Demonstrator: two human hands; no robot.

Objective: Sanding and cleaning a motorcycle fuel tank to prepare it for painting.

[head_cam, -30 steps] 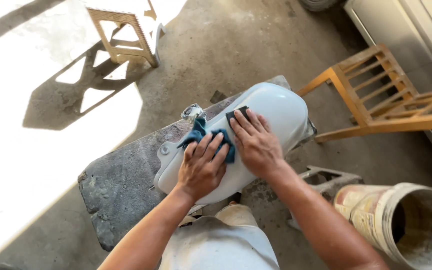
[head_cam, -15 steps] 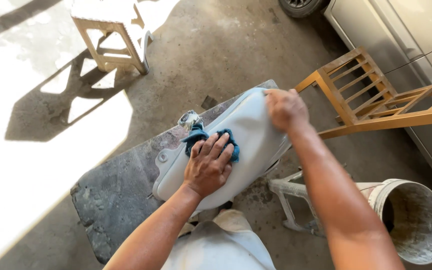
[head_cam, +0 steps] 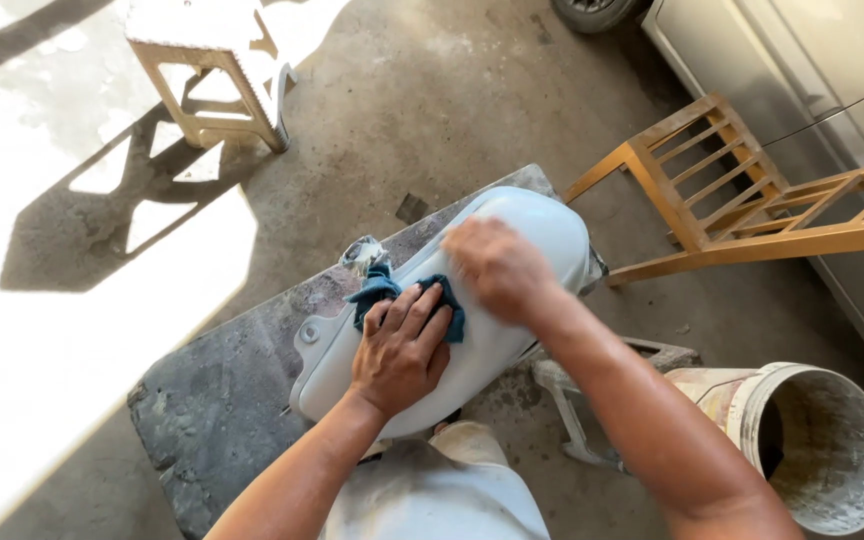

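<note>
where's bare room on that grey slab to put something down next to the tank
The grey slab is bare on its left half, between the pale tank and the slab's near-left edge. Concrete floor lies open between slab and stool. It is crowded on the tank, with left hand on blue cloth and right hand.

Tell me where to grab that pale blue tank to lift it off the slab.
Probably with both hands, one at each end of the pale blue tank: its rounded far end and the flanged near end. It lies lengthwise on the grey slab, and its smooth, domed middle offers no edge.
</note>
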